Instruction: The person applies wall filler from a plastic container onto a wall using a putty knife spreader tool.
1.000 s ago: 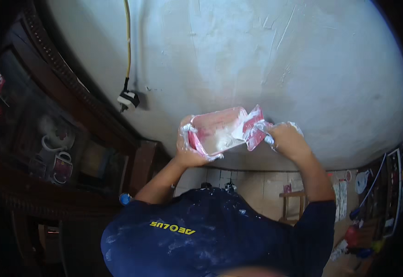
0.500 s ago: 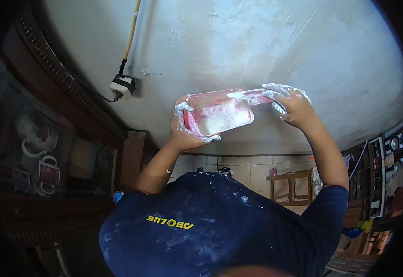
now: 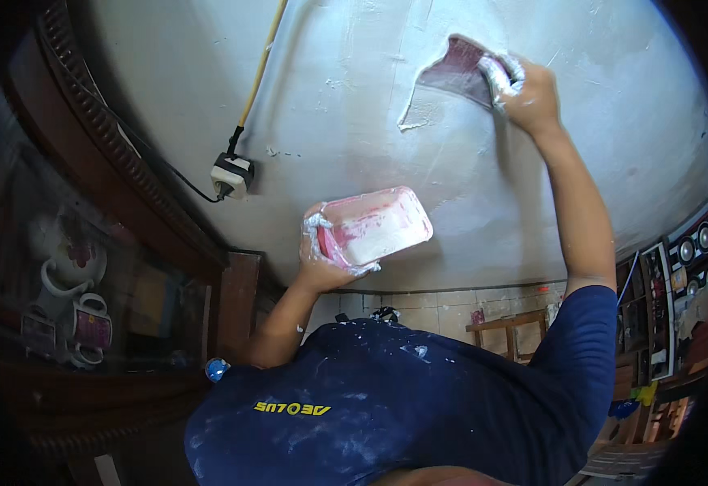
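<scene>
My left hand grips the side of a shallow pink tray smeared with white paste; its fingers are coated too. Higher up and to the right, my right hand is closed on a reddish, flat putty scraper. The scraper's blade lies against the pale wall. A ridged patch of fresh white paste sits on the wall at its lower left edge. My right arm is stretched upward, while the tray stays lower, in front of my chest.
A yellow cable with a white-and-black socket box hangs on the wall at left. Beside it stands a dark wooden cabinet with glass and mugs. A wooden stool stands on the tiled floor; cluttered shelves are at right.
My right hand has lifted the scraper from the tray's edge up onto the wall, leaving paste there. The tray in my left hand has dropped slightly and holds less visible paste.
</scene>
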### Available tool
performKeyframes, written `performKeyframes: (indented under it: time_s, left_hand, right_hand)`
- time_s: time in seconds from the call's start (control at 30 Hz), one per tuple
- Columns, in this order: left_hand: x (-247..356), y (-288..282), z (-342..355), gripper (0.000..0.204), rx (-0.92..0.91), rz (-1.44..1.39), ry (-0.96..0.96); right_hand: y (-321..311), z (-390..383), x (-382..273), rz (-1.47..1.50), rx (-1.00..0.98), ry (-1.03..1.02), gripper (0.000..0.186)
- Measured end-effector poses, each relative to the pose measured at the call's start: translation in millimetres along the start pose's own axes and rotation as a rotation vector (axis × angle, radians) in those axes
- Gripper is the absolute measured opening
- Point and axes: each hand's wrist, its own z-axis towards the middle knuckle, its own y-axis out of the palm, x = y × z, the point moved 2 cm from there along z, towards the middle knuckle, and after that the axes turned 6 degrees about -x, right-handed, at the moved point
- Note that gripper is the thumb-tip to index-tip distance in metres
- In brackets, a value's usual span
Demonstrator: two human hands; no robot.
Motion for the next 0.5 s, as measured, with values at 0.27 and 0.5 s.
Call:
performKeyframes:
  time_s: [0.27, 0.5]
  left_hand:
    - [-5, -21, -14, 0.107, -0.005, -0.015, -0.025]
    - [6, -33, -38, 0.109, -0.035, 0.11, -0.092]
  right_hand:
    - [10, -16, -20, 0.319, -0.281, -0.042, 0.025]
    - [34, -22, -26, -0.072, -0.055, -0.182, 0.021]
